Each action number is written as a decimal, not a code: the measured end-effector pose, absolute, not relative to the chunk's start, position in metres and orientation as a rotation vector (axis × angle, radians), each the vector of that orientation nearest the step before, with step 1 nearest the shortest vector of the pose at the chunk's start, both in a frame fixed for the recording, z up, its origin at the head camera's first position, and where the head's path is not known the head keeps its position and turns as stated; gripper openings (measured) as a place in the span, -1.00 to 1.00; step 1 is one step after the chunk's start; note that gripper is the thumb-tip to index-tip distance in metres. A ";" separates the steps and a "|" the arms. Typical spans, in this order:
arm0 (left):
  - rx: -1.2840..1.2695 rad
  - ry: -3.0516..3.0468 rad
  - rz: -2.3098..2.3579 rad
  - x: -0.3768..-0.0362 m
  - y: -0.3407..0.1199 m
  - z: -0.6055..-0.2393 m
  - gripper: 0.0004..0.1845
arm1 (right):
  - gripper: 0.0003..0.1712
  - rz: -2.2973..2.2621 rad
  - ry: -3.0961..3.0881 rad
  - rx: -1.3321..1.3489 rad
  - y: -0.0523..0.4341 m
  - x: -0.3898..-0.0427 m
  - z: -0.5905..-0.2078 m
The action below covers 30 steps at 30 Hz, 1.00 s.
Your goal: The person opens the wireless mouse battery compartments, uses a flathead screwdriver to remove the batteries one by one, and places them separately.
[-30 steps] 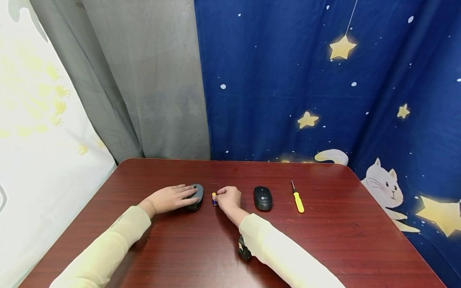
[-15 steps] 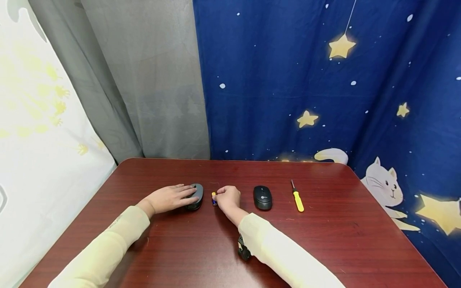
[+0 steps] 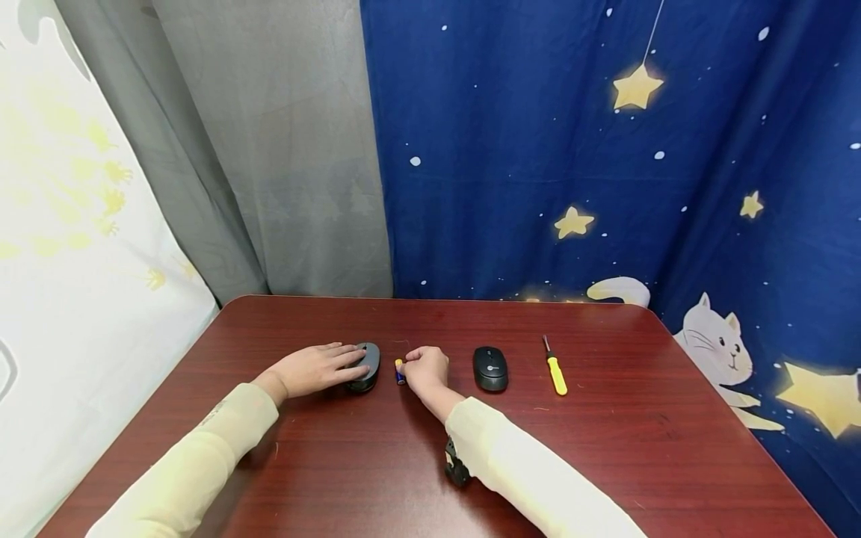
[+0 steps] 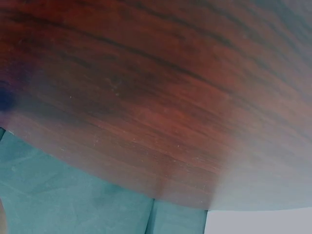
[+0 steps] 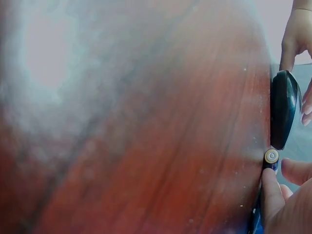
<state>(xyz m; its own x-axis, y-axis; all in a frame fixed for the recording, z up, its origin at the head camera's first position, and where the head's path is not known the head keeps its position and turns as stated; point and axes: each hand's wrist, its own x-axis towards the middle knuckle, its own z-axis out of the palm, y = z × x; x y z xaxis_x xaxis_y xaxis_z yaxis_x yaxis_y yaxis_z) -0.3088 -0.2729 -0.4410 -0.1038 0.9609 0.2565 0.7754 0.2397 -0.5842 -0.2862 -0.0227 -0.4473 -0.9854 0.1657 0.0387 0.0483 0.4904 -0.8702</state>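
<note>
My left hand (image 3: 323, 370) lies over a grey-and-black computer mouse (image 3: 369, 360), its fingers stretched out across the top. From the right wrist view, the same mouse (image 5: 283, 109) is seen side-on, with the left hand (image 5: 296, 41) touching one end. Just right of it, my right hand (image 3: 429, 370) pinches a small yellow-and-blue battery (image 3: 400, 378) between thumb and index finger, at table level. The battery's round metal end (image 5: 271, 155) faces the right wrist camera, close to the mouse. The left wrist view holds neither the mouse nor the hand's grip.
A second, black mouse (image 3: 491, 370) sits right of my right hand. Farther right lies a screwdriver (image 3: 557, 375) with a yellow handle. All rest on a dark red-brown wooden table (image 3: 572, 463). Grey and blue star-patterned curtains (image 3: 498, 187) hang behind its far edge.
Almost nothing differs. Both hands stay in place on the mouse and the battery; the head view shifts only slightly.
</note>
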 end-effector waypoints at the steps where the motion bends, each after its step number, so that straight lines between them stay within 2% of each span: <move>1: -1.582 -1.930 0.410 -0.309 -0.273 -0.441 -0.39 | -0.88 1.526 -2.610 -0.191 -0.022 -0.287 -0.447; 16: -1.570 -1.949 0.443 -0.307 -0.270 -0.423 -0.36 | -0.84 1.537 -2.585 -0.082 -0.006 -0.291 -0.426; 30: -1.566 -1.886 0.458 -0.302 -0.248 -0.413 -0.41 | -0.82 1.625 -2.576 0.093 0.015 -0.285 -0.413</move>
<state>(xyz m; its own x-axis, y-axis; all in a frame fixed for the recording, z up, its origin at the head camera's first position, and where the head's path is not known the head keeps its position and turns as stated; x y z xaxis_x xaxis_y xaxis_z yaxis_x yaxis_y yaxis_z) -0.3019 -0.2483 -0.4127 -0.0887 0.9644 0.2491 0.7430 0.2306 -0.6283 -0.2848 0.0146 -0.4126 -0.9937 -0.0015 0.1122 -0.1019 0.4306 -0.8968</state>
